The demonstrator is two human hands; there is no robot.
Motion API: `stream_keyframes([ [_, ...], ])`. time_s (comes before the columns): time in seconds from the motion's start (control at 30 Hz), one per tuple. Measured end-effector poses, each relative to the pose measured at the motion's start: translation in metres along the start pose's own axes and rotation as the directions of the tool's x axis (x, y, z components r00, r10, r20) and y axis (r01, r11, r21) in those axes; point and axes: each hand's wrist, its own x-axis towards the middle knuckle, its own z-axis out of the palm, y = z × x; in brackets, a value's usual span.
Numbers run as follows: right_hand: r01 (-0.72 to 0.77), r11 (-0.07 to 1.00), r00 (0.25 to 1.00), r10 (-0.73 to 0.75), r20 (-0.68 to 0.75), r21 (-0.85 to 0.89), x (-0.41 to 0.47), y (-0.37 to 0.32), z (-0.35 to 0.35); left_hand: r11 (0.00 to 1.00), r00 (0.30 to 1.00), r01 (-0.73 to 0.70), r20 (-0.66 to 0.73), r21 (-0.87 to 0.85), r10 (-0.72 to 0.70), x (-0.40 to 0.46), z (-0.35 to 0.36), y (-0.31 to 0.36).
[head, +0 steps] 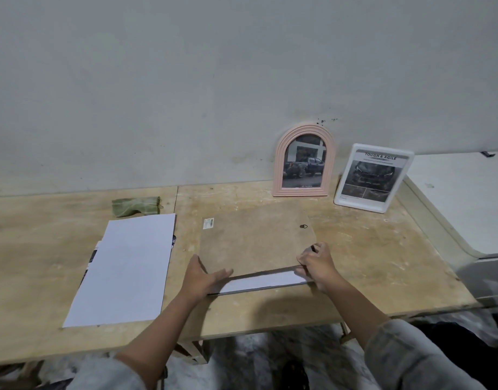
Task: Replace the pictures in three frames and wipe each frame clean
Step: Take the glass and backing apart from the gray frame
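- Working on the third frame, lying face down on the wooden table, near the front edge, with its brown back board on top.
- Left hand resting flat on the near left corner of the board, fingers straight, gripping nothing.
- Right hand at the near right corner, fingers curled and pinching the edge of the board.
- White paper peeking out along the near side, between board and frame; cannot tell if old picture or new.
- Standing against the wall: pink arched frame and white frame, both with car pictures inside. Looks like those two are done, though cannot tell if wiped.
- Lying to the left: loose sheets, blank side up, well apart from the frame.
- Sitting behind the sheets: a green cloth, bunched up, not in use.
- Left to do, most likely: closing up this last frame, wiping it, standing it with the others.
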Motion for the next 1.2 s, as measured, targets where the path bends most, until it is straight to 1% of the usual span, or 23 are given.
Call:
stream_keyframes([
  [0.03, 0.016, 1.000, 1.000, -0.016, 0.002, -0.020, 0.000, 0.000, -0.001, 0.998, 0.998, 0.054, -0.015, -0.039, -0.055, 0.001, -0.003, 0.003],
  [0.1, 0.035, 0.996, 0.999, -0.034, 0.008, -0.083, -0.003, -0.002, -0.005, 0.992, 0.994, 0.093, -0.050, -0.088, -0.098, 0.007, -0.009, 0.009],
  [0.2, 0.021, 0.990, 0.999, -0.026, -0.035, -0.141, -0.002, -0.005, -0.019, 0.981, 0.994, 0.079, -0.064, -0.175, -0.091, 0.010, -0.010, 0.024],
  [0.27, 0.013, 0.994, 0.994, -0.025, -0.109, -0.109, 0.001, -0.007, -0.030, 0.981, 0.995, 0.060, -0.068, -0.186, -0.073, 0.011, -0.002, 0.034],
  [0.37, 0.031, 0.999, 0.946, -0.041, -0.322, -0.038, 0.008, -0.012, -0.050, 0.987, 0.998, 0.042, -0.048, -0.152, -0.050, 0.006, 0.020, 0.046],
  [0.43, 0.026, 0.997, 0.896, -0.053, -0.441, -0.068, 0.018, -0.014, -0.074, 0.995, 0.999, 0.042, 0.010, -0.094, -0.041, 0.004, 0.042, 0.052],
  [0.5, -0.006, 0.984, 0.863, -0.084, -0.498, -0.175, 0.025, -0.015, -0.103, 0.998, 0.997, 0.048, 0.067, -0.041, -0.045, 0.004, 0.071, 0.056],
  [0.57, -0.044, 0.961, 0.851, -0.108, -0.515, -0.274, 0.025, -0.020, -0.132, 0.998, 0.992, 0.066, 0.110, -0.022, -0.063, 0.001, 0.100, 0.061],
  [0.67, -0.154, 0.934, 0.826, -0.058, -0.561, -0.323, 0.030, -0.022, -0.184, 0.995, 0.981, 0.096, 0.168, 0.016, -0.097, -0.008, 0.150, 0.070],
  [0.8, -0.175, 0.872, 0.851, -0.100, -0.516, -0.458, 0.039, -0.023, -0.239, 0.987, 0.951, 0.148, 0.264, 0.068, -0.161, -0.020, 0.208, 0.081],
  [0.87, -0.181, 0.849, 0.864, -0.103, -0.492, -0.496, 0.047, -0.020, -0.261, 0.980, 0.940, 0.184, 0.279, 0.076, -0.198, -0.022, 0.229, 0.084],
  [1.03, -0.153, 0.802, 0.917, -0.103, -0.386, -0.577, 0.078, -0.007, -0.291, 0.974, 0.950, 0.216, 0.215, 0.075, -0.227, -0.023, 0.262, 0.083],
  [1.2, -0.088, 0.775, 0.942, -0.140, -0.306, -0.625, 0.105, -0.001, -0.296, 0.969, 0.963, 0.221, 0.130, 0.111, -0.235, -0.029, 0.280, 0.090],
])
